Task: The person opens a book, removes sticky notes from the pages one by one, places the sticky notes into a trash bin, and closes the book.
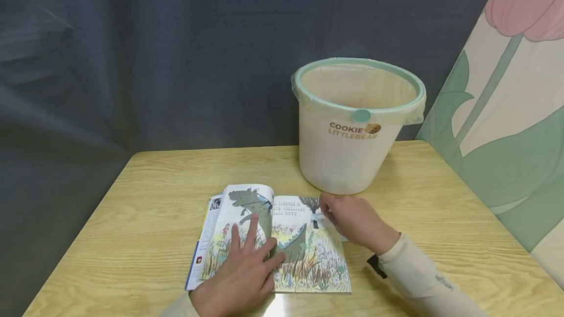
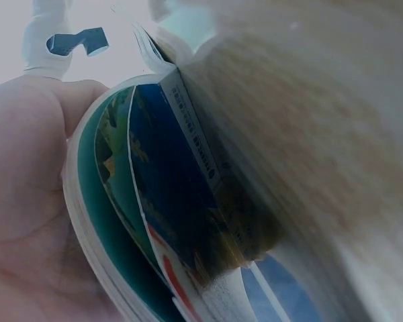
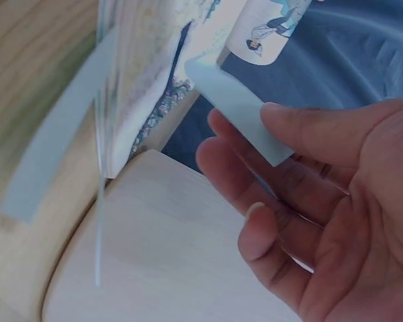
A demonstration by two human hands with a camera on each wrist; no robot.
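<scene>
An open picture book (image 1: 287,209) lies on the table, a green crocodile drawn across its two pages. My left hand (image 1: 242,270) rests with spread fingers on the left page and the middle fold. In the left wrist view, the palm (image 2: 27,188) is beside curved book pages. Over the upper part of the right page, my right hand (image 1: 359,221) pinches a light blue paper strip (image 3: 238,104) between thumb and fingers; the strip's far end touches the page. A second light blue strip (image 3: 57,141) sticks out from between the pages.
A white bucket (image 1: 339,155) with a green rim and a clear liner stands behind the book, to the right. The wooden table (image 1: 145,199) meets a dark curtain (image 1: 220,62) at the back. At the right is a panel (image 1: 498,126) with a painted tulip.
</scene>
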